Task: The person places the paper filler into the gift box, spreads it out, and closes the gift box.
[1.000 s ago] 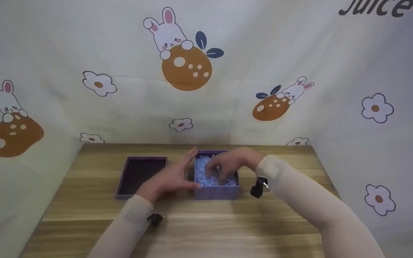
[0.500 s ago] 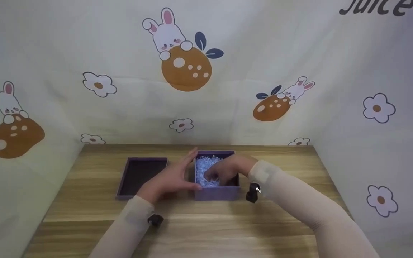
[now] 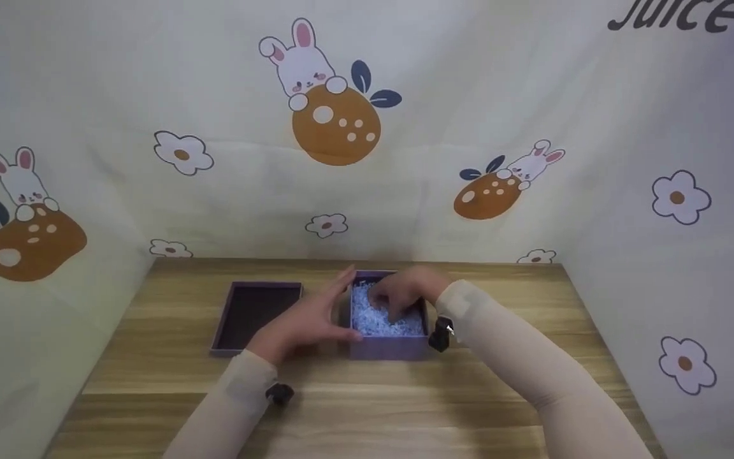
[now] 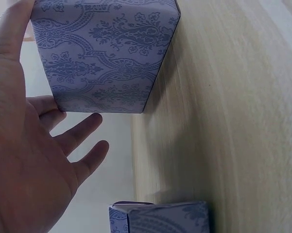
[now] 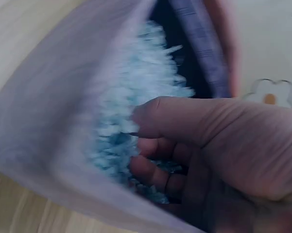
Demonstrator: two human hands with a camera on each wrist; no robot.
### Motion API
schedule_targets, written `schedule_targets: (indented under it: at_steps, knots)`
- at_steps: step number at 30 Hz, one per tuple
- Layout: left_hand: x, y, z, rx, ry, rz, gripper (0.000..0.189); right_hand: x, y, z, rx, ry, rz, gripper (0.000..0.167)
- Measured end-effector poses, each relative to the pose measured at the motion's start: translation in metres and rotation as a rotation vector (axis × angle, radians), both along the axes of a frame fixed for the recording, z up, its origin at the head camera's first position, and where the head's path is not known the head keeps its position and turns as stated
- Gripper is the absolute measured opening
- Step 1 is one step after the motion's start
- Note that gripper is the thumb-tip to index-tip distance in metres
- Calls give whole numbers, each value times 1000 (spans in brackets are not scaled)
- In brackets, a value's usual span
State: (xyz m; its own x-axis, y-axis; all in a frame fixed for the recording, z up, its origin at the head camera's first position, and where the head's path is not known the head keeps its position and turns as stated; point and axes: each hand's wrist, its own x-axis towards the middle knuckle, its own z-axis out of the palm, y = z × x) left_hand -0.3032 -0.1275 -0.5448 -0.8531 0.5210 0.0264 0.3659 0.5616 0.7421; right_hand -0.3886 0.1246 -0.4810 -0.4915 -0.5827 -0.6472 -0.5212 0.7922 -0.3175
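Observation:
A lilac patterned box point(image 3: 387, 347), its top open, stands on the table in the head view, filled with pale blue shredded paper point(image 3: 373, 315). My left hand point(image 3: 303, 319) spans the box's left side, fingers spread. Its thumb touches the near left corner and a finger reaches the far one; two fingers extend free in the left wrist view. Inside the box is my right hand point(image 3: 402, 294), fingers curled into the shreds. Thumb and fingers point(image 5: 146, 167) hold at the paper in the right wrist view; the tips are partly hidden. The lid point(image 3: 259, 312) lies inside-up to the left.
The wooden table point(image 3: 341, 408) carries the box and lid near its back edge. A cloth backdrop point(image 3: 405, 191) with rabbits, oranges and flowers closes off the back and both sides. Each wrist bears a small black camera point(image 3: 280, 394).
My right hand has dug along the box's right side, then shifted up and away from the front. Shreds now cover the front right, where the dark inside showed before. The left hand stays put.

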Motion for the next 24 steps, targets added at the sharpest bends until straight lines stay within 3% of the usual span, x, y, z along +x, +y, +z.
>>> schedule_targets:
  at_steps: [7, 17, 24]
  knots:
    - [-2, 1, -1, -3, 37, -23, 135, 2, -3, -12, -2, 56, 39, 36]
    - [-1, -3, -2, -2, 31, -6, 133, 4, -9, 14, -137, 29, 84, 37]
    - [-1, 2, -2, 2, 16, -21, 132, 4, -16, -10, -47, 118, 119, 54]
